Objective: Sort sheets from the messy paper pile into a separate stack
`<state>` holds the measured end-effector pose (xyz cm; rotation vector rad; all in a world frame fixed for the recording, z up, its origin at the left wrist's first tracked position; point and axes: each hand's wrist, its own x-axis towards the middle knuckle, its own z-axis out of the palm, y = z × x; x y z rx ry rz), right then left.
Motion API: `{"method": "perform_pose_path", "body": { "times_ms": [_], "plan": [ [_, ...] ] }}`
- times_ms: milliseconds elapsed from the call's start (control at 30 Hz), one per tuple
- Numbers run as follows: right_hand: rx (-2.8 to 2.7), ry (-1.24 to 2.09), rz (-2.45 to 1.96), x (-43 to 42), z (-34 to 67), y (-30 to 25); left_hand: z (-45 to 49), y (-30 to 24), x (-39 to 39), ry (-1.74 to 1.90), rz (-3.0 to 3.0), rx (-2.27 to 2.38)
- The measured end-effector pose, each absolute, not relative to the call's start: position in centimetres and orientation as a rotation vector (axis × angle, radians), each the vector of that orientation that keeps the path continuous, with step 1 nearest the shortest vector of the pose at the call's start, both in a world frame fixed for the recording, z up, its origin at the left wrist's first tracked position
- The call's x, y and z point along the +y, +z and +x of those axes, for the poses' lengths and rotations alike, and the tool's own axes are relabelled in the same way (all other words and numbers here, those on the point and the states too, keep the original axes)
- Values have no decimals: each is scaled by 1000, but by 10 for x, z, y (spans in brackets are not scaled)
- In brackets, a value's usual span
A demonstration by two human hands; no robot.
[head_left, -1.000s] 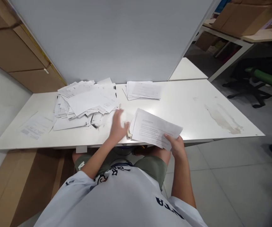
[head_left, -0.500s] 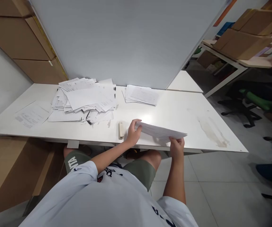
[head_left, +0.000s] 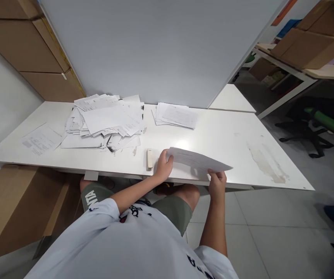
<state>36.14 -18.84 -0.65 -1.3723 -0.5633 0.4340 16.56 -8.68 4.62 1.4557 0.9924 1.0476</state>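
Observation:
Both hands hold a thin sheaf of printed papers [head_left: 197, 159] just above the near edge of the white table [head_left: 228, 135]. My left hand [head_left: 163, 166] grips its left end, fingers curled over the top. My right hand [head_left: 217, 182] pinches its near right corner. A small cream stapler [head_left: 149, 159] lies on the table just left of my left hand. Farther back on the left sits a large loose heap of papers [head_left: 105, 120]. A smaller neat stack of papers [head_left: 175, 115] lies at the back centre.
A single printed sheet [head_left: 40, 139] lies at the table's left end. A grey partition panel [head_left: 155, 46] stands behind the table. Cardboard boxes [head_left: 24, 46] line the left wall, with more on a shelf table [head_left: 309, 42] at right. A stain [head_left: 267, 164] marks the tabletop's right part.
My left hand came back from near the paper heap and took hold of the sheaf's left end. The sheaf tilted flatter, nearly edge-on. The stapler came into view.

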Motion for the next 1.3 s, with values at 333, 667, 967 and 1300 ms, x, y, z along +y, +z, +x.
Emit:
{"method": "perform_pose_path", "body": {
  "times_ms": [333, 667, 967, 1300],
  "plan": [
    [-703, 1046, -1474, -257, 306, 8, 54, 37, -150, 967, 1279, 1097],
    [-556, 1105, -1522, -260, 280, -11, 26, 8, -146, 756, 1097, 1139],
    [-482, 988, -1510, -244, 295, -4, 28, 52, -99, 716, 1763, 1555],
    [-568, 1119, -1559, -231, 300, 8, 121, 58, -22, 360, 2234, 1196]
  ]
}}
